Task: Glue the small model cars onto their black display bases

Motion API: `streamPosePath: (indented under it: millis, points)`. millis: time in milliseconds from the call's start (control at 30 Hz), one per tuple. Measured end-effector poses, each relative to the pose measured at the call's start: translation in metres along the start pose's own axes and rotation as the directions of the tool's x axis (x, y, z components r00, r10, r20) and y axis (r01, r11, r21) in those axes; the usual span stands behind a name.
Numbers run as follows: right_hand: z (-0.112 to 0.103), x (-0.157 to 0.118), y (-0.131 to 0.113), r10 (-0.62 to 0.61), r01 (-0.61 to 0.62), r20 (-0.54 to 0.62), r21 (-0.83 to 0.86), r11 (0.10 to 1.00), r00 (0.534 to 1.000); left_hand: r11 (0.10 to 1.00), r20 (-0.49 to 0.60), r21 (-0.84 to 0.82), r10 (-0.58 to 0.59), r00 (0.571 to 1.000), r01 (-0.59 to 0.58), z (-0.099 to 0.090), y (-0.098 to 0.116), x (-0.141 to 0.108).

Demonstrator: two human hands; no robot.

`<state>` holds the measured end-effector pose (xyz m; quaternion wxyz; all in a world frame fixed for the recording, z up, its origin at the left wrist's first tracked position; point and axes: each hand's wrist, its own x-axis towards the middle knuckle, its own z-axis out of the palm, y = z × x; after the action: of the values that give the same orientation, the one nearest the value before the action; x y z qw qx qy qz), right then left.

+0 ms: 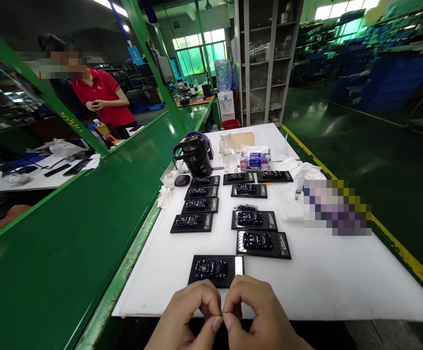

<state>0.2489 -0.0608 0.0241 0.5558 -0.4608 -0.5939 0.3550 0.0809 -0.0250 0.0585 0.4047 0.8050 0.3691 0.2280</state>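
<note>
Both hands meet at the table's front edge, fingertips pinched together. My left hand (193, 311) is closed, thumb against forefinger. My right hand (255, 311) mirrors it, its pinch touching the left one. Whatever sits between the fingertips is too small to make out. Just beyond them lies a dark model car (210, 268) on a black textured base (229, 277), whose right end carries a white strip (238, 265). Farther back, several similar cars on bases stand in two columns, among them a right-hand car (257, 240) and a left-hand car (187, 220).
On the white table (324, 272) stand a black jug (197, 158), a clear bottle (228, 151), a tissue pack (255, 159) and a mouse (182, 181). A syringe (299, 188) lies at right near crumpled white cloth (306, 169). Beyond a green partition (87, 209) stands a person in red (104, 95).
</note>
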Motion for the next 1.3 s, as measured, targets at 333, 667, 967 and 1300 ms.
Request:
streamPosePath:
  millis: [333,667,967,1300]
  points:
    - [0.005,-0.008,0.004,-0.388,0.345,-0.033,-0.393,0.852,0.921,0.977,-0.015,-0.17,-0.131,0.991,0.127,0.02,-0.007,-0.007]
    - [-0.023,0.003,0.006,0.104,-0.056,0.122,-0.347,0.936,0.987,0.997,-0.287,-0.008,-0.074,0.955,0.075,-0.002,-0.022,-0.004]
    - [-0.013,0.001,0.023,0.148,0.065,0.245,-0.69,0.721,0.958,0.891,-0.366,0.445,0.273,0.89,-0.09,0.003,-0.046,-0.001]
    - [-0.001,0.011,0.016,0.178,0.073,0.283,-0.693,0.717,0.943,0.839,-0.36,0.526,0.369,0.857,-0.14,0.002,-0.053,-0.001]
